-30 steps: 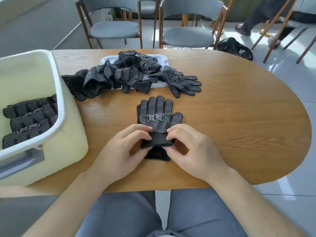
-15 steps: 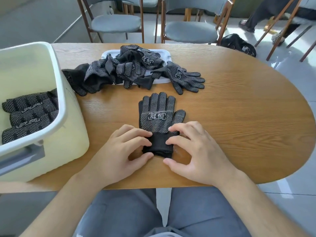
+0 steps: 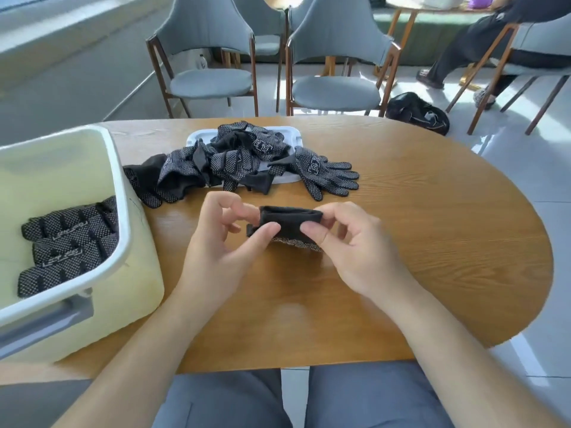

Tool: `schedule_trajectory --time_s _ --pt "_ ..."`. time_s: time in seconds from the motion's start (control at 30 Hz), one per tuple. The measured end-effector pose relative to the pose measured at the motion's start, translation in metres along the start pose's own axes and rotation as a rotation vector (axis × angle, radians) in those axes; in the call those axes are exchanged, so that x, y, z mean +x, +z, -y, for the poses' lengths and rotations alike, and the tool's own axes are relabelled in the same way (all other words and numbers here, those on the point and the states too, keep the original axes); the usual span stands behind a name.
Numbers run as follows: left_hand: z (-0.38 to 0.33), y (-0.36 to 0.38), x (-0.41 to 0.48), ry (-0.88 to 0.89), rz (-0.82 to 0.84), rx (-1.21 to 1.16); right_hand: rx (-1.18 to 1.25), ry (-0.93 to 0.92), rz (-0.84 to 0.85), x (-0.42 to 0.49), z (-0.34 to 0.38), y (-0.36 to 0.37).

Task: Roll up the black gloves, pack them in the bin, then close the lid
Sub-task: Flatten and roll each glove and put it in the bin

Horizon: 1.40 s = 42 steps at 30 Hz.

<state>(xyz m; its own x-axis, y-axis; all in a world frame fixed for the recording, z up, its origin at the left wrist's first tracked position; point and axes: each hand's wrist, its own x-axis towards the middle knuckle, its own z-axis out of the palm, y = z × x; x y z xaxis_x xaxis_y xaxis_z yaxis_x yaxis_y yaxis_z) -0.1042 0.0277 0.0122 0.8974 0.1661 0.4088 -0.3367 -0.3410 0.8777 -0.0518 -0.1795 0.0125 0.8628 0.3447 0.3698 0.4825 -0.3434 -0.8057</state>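
Glove roll (image 3: 292, 223), left hand (image 3: 216, 245), right hand (image 3: 355, 251) (logos (image 3: 264, 147) blurred)

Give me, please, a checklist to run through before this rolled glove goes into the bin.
1. Grip on the rolled glove: ok; left hand and right hand pinch its two ends.
2. Roll fully closed: cannot tell; a corner sticks out at its left end.
3. Bin open: ok; no lid on it.
4. Room in the bin: ok; the packed rolls fill only part of it.
5. Lid free for closing: not ok; the loose gloves lie on it.
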Motion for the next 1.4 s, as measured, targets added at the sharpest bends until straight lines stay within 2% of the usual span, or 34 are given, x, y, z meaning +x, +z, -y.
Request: schedule_trajectory --time_s 0.13,0.27,0.4,0.57,0.67,0.9,1.4 --pt "-0.028 0.004 0.034 -0.037 -0.040 -0.154 0.207 0.029 -0.061 0.034 0.025 -0.016" --pt "-0.047 0.008 0.057 -0.106 -0.039 -0.265 0.194 0.018 -0.132 0.052 0.040 -0.030" --pt "-0.053 0.012 0.064 -0.158 0.022 -0.320 0.170 0.020 -0.121 0.057 0.045 -0.037" --pt "-0.057 0.020 0.062 -0.191 -0.029 -0.393 0.265 0.006 -0.142 0.057 0.042 -0.035" --pt "-0.057 0.022 0.062 -0.191 -0.060 -0.408 0.257 -0.023 -0.187 0.056 0.041 -0.031" --pt "-0.055 0.023 0.058 -0.197 -0.109 -0.419 0.276 -0.003 -0.178 0.055 0.047 -0.029" --pt "-0.057 0.023 0.053 -0.218 -0.120 -0.472 0.232 -0.014 -0.160 0.057 0.043 -0.026"
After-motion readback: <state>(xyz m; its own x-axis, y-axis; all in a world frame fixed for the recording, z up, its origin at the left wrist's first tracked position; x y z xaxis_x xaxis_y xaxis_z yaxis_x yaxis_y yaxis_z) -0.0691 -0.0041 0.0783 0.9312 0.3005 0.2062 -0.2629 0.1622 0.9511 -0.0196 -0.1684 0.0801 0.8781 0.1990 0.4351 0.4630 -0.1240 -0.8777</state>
